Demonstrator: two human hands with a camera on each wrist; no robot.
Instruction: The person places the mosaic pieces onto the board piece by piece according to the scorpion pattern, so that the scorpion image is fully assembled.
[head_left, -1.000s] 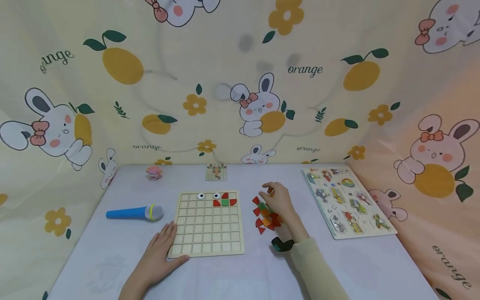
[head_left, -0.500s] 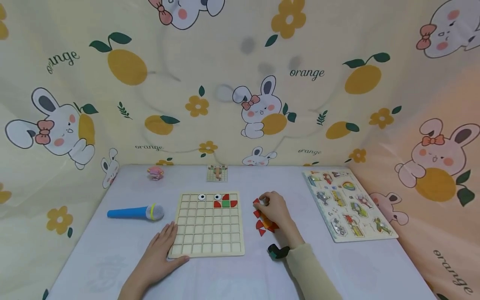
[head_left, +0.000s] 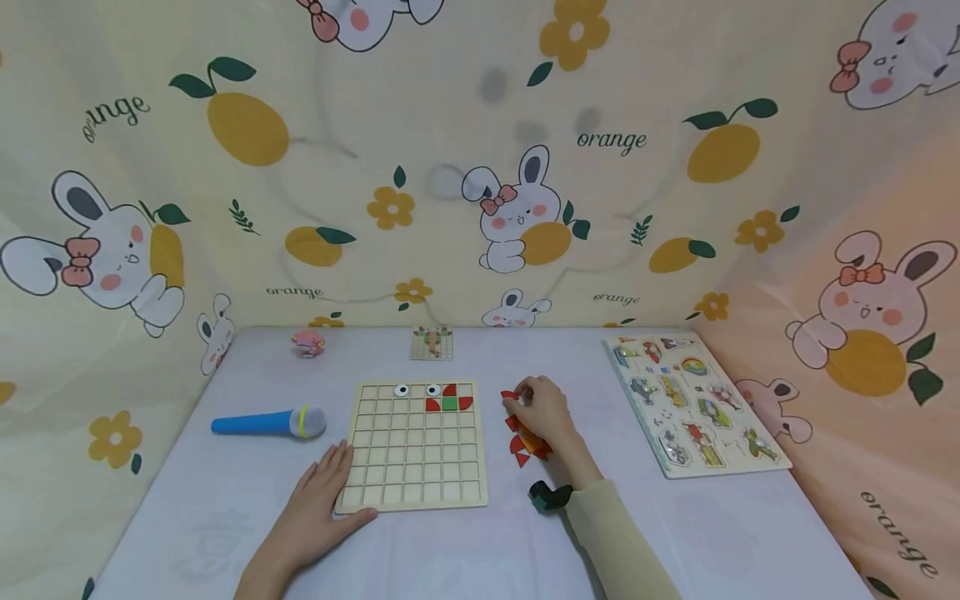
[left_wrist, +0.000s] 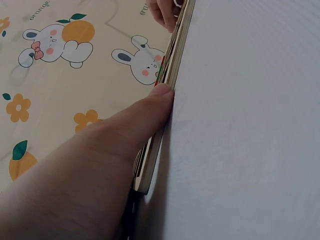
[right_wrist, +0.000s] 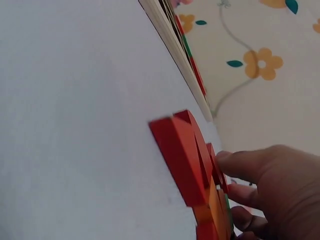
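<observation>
My left hand (head_left: 313, 507) rests at the lower left corner of a wooden grid board (head_left: 408, 458), its straight fingers along the left edge. In the left wrist view the thumb (left_wrist: 159, 95) touches the board's near edge. Two eye pieces, several red pieces and a green square (head_left: 450, 403) sit in the board's upper rows. My right hand (head_left: 546, 410) is over a pile of loose pieces right of the board, with thumb and fingers pinching a red piece (head_left: 508, 394). Orange pieces (right_wrist: 204, 212) and red pieces (right_wrist: 176, 155) lie beside it; the hand hides part of the pile.
A blue toy microphone (head_left: 258, 423) lies left of the board. Behind are a small pink toy (head_left: 308, 343) and a pattern card (head_left: 432, 343). A picture puzzle board (head_left: 693, 408) lies at the right. A patterned cloth (head_left: 420, 167) hangs behind the table.
My right hand has come down and left onto the pile, and a red piece at its far end has shifted and turned between the fingers. The left hand stays on the board.
</observation>
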